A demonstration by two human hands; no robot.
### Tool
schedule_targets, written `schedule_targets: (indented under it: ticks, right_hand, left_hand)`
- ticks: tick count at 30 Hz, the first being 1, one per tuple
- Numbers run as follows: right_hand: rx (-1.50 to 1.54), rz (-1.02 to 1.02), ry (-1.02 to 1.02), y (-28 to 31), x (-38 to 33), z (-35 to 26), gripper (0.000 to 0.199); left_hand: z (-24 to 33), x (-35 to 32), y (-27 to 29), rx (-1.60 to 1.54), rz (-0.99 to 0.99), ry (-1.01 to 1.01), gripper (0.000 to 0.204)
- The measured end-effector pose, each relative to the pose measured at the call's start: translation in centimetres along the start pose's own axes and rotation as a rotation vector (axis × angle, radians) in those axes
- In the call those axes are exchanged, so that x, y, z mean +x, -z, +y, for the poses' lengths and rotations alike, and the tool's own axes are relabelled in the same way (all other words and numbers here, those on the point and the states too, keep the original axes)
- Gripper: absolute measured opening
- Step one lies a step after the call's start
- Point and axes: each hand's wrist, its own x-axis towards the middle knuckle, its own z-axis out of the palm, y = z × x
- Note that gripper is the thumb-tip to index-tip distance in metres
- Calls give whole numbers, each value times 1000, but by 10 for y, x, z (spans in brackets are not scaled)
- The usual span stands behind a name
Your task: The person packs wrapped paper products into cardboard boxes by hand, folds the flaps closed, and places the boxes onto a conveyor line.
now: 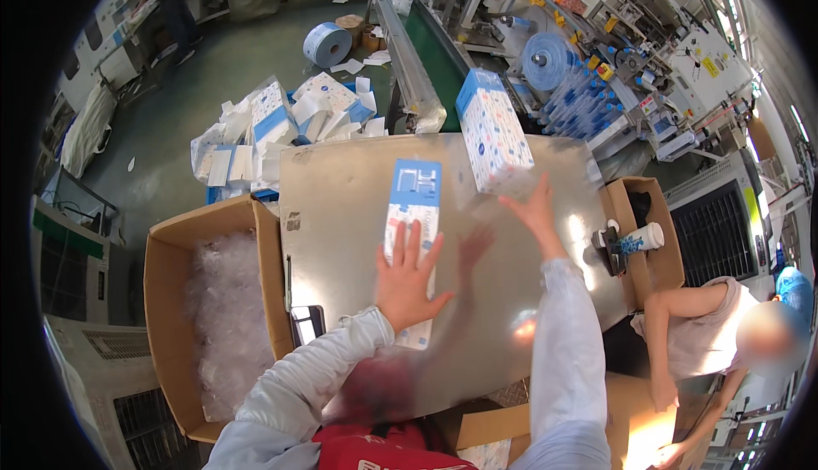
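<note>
On the shiny metal table lies a long tissue pack, white with small coloured print and a blue band at its far end. My left hand rests on it, palm down with the fingers spread. Farther right, a second tissue pack of the same print slants from the conveyor end onto the table. My right hand is at its near end, thumb and fingers apart. Whether the fingertips touch that pack I cannot tell.
A cardboard box of clear plastic film stands left. Behind it is a heap of torn packs. The green conveyor runs away from the table. A cup sits at the right by another carton. A person works at lower right.
</note>
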Motion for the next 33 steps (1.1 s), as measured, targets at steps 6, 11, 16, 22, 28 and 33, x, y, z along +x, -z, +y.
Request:
schedule_targets:
  ticks: [6, 11, 16, 22, 28, 33]
  right_hand:
    - [388, -483, -300, -9, -20, 19, 24]
    - [574, -560, 115, 67, -192, -60, 12]
    - [771, -801, -50, 175, -339, -128, 9]
    - [1053, -550, -133, 174, -359, -108, 29]
    - [488, -520, 84, 142, -243, -161, 42]
    - [363, -480, 30, 79, -158, -146, 44]
  left_hand:
    - [14, 18, -26, 125, -5, -101, 74]
    - [-4, -9, -27, 196, 6, -123, 74]
    - [30, -92, 5, 117, -154, -105, 69]
    - [36, -143, 17, 187, -172, -38, 66]
    - [36, -141, 16, 161, -146, -15, 59]
    - [38, -141, 15, 129, -160, 3, 59]
